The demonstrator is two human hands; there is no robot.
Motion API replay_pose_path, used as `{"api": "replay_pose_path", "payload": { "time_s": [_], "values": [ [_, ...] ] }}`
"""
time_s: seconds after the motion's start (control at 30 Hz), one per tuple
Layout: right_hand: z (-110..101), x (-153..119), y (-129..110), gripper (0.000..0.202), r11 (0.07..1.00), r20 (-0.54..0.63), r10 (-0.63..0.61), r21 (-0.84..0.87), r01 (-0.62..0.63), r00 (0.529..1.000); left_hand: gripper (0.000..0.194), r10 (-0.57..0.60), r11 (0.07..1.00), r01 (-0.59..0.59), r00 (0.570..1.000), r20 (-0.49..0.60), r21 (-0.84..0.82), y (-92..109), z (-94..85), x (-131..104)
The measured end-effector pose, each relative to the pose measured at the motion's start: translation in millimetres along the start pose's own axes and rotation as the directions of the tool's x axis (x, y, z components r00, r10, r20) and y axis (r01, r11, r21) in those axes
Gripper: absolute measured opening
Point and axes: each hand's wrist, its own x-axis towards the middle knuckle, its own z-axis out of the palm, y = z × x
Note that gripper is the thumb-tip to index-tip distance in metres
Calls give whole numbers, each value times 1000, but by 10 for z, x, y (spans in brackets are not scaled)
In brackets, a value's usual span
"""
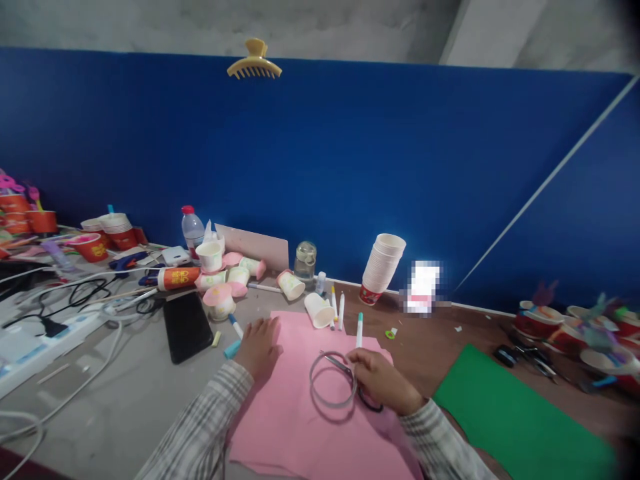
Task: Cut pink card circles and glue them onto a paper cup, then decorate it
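Pink paper sheets (280, 420) lie in front of me. My left hand (259, 347) rests on their upper left edge, fingers stretched out, beside a blue-and-white marker (237, 327) and a teal cap (232, 349). Over the paper, my right hand (383, 380) is closed at the rim of a thin grey ring (313, 387), thumb and fingers pinched at its right side. Scissors (337, 362) show through the ring, with a dark handle (370, 402) under my right hand. A green-tipped white marker (359, 331) lies just beyond those fingertips.
A white paper cup (320, 311) and white markers (341, 311) lie beyond the paper. A cup stack (383, 267) leans near the blue partition (320, 153). Green paper (520, 420) lies right; a black phone (187, 327), cables and a power strip (35, 360) lie left.
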Motion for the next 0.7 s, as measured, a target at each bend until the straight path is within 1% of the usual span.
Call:
{"api": "replay_pose_path", "payload": {
  "time_s": [0.07, 0.17, 0.27, 0.37, 0.4, 0.53, 0.63, 0.7],
  "values": [
    [130, -78, 65, 14, 996, 67, 4, -93, 2, 998, 62, 22, 1000, -22, 1000, -14, -4, -24, 13, 46],
    [277, -188, 111, 17, 984, 140, 3, -175, 21, 990, 58, 42, 999, -43, 999, -28, -12, -49, 20, 109],
    [307, -250, 101, 17, 961, 144, -20, -269, 59, 989, 56, 20, 1000, -20, 999, -38, -21, -67, 36, 142],
    [221, -251, 88, 16, 923, 88, -61, -375, 90, 994, 55, -18, 999, 16, 998, -54, -44, -81, 46, 140],
    [174, -240, 94, 16, 918, 64, -67, -386, 87, 996, 56, -34, 998, 30, 998, -61, -55, -86, 42, 134],
    [-51, -155, 174, 14, 948, -40, -28, -317, 14, 999, 62, -82, 990, 69, 992, -99, -123, -106, -10, 116],
    [-194, -86, 250, 15, 961, -66, 18, -275, -36, 998, 68, -90, 974, 62, 989, -119, -217, -114, -58, 130],
    [-248, -57, 283, 15, 967, -68, 39, -249, -55, 997, 66, -90, 951, 49, 988, -122, -305, -118, -78, 152]
  ]
}}
